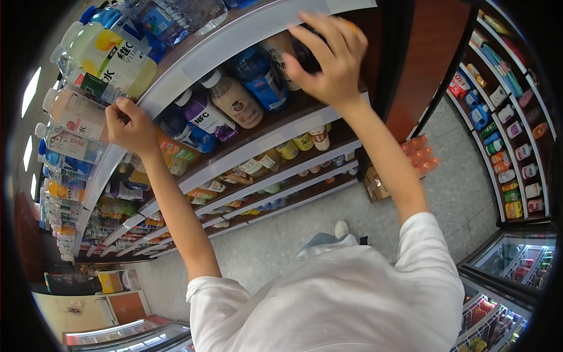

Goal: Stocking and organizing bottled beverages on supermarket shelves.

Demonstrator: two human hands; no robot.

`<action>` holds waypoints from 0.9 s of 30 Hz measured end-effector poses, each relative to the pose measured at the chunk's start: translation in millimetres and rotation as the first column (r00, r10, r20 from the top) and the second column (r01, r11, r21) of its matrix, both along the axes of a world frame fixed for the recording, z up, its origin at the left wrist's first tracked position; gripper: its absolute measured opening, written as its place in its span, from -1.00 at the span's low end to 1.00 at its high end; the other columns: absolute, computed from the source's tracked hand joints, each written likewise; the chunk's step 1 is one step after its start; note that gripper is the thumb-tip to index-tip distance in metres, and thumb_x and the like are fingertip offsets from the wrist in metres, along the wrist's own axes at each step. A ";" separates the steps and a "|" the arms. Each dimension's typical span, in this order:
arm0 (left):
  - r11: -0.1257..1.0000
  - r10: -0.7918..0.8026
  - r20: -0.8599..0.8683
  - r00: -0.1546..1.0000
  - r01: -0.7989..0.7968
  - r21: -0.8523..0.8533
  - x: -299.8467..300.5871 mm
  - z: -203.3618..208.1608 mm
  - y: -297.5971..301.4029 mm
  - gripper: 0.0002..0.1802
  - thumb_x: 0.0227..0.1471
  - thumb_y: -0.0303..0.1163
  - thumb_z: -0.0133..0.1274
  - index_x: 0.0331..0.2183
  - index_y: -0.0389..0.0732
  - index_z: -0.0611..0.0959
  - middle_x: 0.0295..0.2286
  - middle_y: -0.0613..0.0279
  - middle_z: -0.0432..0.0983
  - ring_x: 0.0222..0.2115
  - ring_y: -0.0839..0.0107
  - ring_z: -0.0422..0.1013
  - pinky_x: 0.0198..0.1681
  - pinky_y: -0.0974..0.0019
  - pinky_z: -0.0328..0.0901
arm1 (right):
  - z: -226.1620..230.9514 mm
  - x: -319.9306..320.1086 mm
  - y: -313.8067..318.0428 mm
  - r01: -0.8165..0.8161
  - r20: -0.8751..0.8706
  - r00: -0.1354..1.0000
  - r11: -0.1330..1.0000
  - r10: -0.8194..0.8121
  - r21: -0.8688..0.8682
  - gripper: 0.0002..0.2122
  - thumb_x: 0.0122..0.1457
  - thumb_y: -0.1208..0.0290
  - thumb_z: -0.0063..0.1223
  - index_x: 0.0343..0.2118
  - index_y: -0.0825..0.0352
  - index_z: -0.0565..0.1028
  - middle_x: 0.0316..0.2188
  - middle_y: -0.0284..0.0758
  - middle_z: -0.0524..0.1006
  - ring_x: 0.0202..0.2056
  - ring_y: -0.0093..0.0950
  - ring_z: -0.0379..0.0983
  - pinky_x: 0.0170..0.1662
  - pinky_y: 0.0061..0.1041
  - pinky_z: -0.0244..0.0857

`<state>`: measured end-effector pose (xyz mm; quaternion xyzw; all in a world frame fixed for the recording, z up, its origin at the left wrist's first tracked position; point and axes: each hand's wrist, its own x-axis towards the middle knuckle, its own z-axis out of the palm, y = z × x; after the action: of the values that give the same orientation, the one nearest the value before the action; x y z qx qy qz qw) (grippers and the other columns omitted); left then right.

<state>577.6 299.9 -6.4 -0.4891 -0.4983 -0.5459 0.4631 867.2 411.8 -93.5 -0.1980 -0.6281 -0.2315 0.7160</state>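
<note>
Reaching toward bottles, left hand curled at shelf edge, right hand's fingers spread

Grey tiled floor, reddish-brown upright panel, white lights at left, glass-fronted coolers lower right.

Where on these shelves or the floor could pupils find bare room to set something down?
A narrow strip of shelf board lies bare in front of the blue bottle, below the right hand. Bare floor also shows between the red pack and the right-hand shelving. It is crowded on the upper-left shelf, where bottles stand close together.
</note>
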 end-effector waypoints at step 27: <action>0.589 -0.031 0.010 0.999 0.027 -0.808 26.6 -265.0 -124.5 -0.73 -0.13 -0.46 0.10 -0.28 -0.26 0.52 -0.13 -0.10 0.37 -0.10 -0.09 0.29 -0.05 0.01 0.20 | -589.1 292.3 -354.3 -0.089 0.125 0.982 -0.933 -0.140 -0.348 -0.64 0.04 0.24 0.01 -0.35 0.53 0.54 -0.43 -0.08 0.58 -0.42 -0.26 0.56 -0.36 -0.29 0.43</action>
<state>604.2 175.4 -271.4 -0.6552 -0.6825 -0.2670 0.1833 1159.5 57.5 -682.6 -0.7963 -0.2792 0.5342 -0.0507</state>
